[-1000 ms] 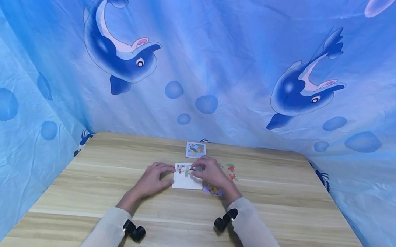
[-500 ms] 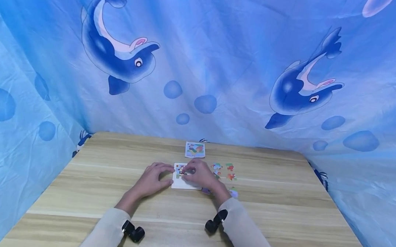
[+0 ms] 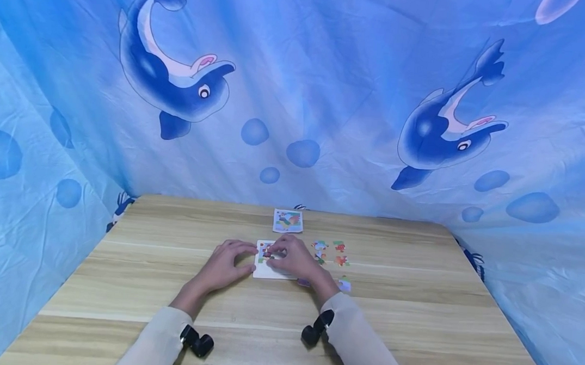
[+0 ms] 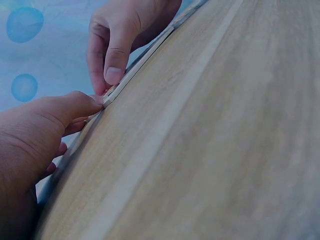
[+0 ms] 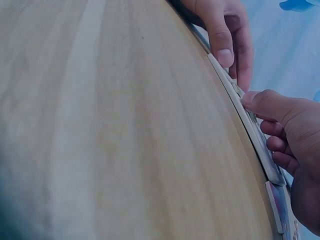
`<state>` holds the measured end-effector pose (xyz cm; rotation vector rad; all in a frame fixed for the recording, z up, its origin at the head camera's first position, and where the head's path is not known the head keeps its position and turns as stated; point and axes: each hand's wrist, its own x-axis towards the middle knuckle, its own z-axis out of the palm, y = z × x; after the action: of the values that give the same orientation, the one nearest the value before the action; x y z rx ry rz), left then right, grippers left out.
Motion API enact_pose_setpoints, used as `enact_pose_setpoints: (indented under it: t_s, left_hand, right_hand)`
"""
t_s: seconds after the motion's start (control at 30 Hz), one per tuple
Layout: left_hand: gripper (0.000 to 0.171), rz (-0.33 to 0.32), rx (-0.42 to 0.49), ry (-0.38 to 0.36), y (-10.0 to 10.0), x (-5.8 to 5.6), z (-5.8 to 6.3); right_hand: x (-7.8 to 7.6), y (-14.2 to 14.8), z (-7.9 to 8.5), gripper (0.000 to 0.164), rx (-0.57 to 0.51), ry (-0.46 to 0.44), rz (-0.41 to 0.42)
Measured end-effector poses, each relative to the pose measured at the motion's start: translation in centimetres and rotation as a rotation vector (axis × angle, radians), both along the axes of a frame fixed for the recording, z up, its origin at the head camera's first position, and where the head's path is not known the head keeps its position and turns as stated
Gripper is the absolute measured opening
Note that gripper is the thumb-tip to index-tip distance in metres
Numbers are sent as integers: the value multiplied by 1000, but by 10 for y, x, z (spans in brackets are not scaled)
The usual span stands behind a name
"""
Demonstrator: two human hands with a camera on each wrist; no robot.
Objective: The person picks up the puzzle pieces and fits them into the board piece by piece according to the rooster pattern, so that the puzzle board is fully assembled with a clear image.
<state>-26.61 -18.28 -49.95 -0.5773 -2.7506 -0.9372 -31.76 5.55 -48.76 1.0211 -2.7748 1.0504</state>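
Note:
A white puzzle board (image 3: 268, 272) lies flat on the wooden table, with a few fitted pieces in its upper left corner. My left hand (image 3: 225, 264) holds the board's left edge, thumb near the front corner and fingers farther back. Over the board, my right hand (image 3: 293, 257) pinches a small reddish puzzle piece (image 3: 267, 254) between thumb and forefinger, low against the upper left part. The right fingers partly hide that piece and the board's right half. In the left wrist view, the right thumb (image 4: 115, 75) points down close to the left thumb (image 4: 90, 104).
Behind the board lies a square picture card (image 3: 288, 221). Several loose puzzle pieces (image 3: 342, 261) are spread to the right of the board, some near my right wrist. A blue dolphin-print curtain (image 3: 296, 95) hangs beyond the table's back edge (image 3: 223, 203).
My right hand has moved left across the board with the piece, down to the fitted pieces, and has barely shifted over the last half second. The left hand keeps its place.

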Motion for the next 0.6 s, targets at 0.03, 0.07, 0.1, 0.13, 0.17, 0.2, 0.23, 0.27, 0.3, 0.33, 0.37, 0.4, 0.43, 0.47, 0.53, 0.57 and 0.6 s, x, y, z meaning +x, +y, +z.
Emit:
enact_pose_setpoints:
  t_s: [0.03, 0.07, 0.1, 0.13, 0.17, 0.2, 0.23, 0.27, 0.3, 0.33, 0.37, 0.4, 0.43, 0.47, 0.53, 0.57, 0.6]
  left_hand:
    - [41, 0, 0, -1, 0, 0, 0]
    - [41, 0, -2, -1, 0, 0, 0]
    - [41, 0, -1, -3, 0, -1, 0]
    - [41, 0, -1, -5, 0, -1, 0]
    - [41, 1, 1, -6, 0, -1, 1]
    - [41, 1, 2, -7, 0, -1, 1]
    - [41, 1, 3, -7, 0, -1, 1]
    - [41, 1, 3, -6, 0, 0, 1]
    - [41, 2, 5, -7, 0, 0, 1]
    - [41, 2, 4, -6, 0, 0, 1]
    - [41, 1, 4, -7, 0, 0, 1]
    - [41, 1, 4, -7, 0, 0, 1]
    - [41, 0, 4, -6, 0, 0, 1]
    - [41, -1, 5, -5, 1, 0, 1]
    - [41, -1, 5, -3, 1, 1, 1]
    - [41, -1, 5, -1, 1, 1, 1]
    - [41, 0, 4, 1, 1, 1, 1]
  right_hand:
    - [0, 0, 0, 23, 3, 7, 3]
    - [0, 0, 0, 23, 7, 11, 4]
    - [0, 0, 0, 23, 8, 13, 6]
    - [-1, 0, 0, 23, 9, 14, 6]
    - [-1, 0, 0, 23, 10, 11, 5]
    - [-1, 0, 0, 23, 9, 8, 6]
    - [0, 0, 0, 23, 8, 7, 7]
    - [0, 0, 0, 23, 8, 8, 7]
    - [0, 0, 0, 23, 9, 9, 6]
    - [0, 0, 0, 23, 8, 13, 6]
    - [0, 0, -1, 22, 5, 15, 8]
    - [0, 0, -1, 22, 3, 19, 9]
    - [0, 0, -1, 22, 3, 23, 9]
    - [0, 0, -2, 21, 2, 28, 11]
    - [0, 1, -2, 21, -4, 31, 17]
    - [0, 1, -2, 21, -3, 28, 17]
    - [-1, 1, -3, 20, -3, 29, 17]
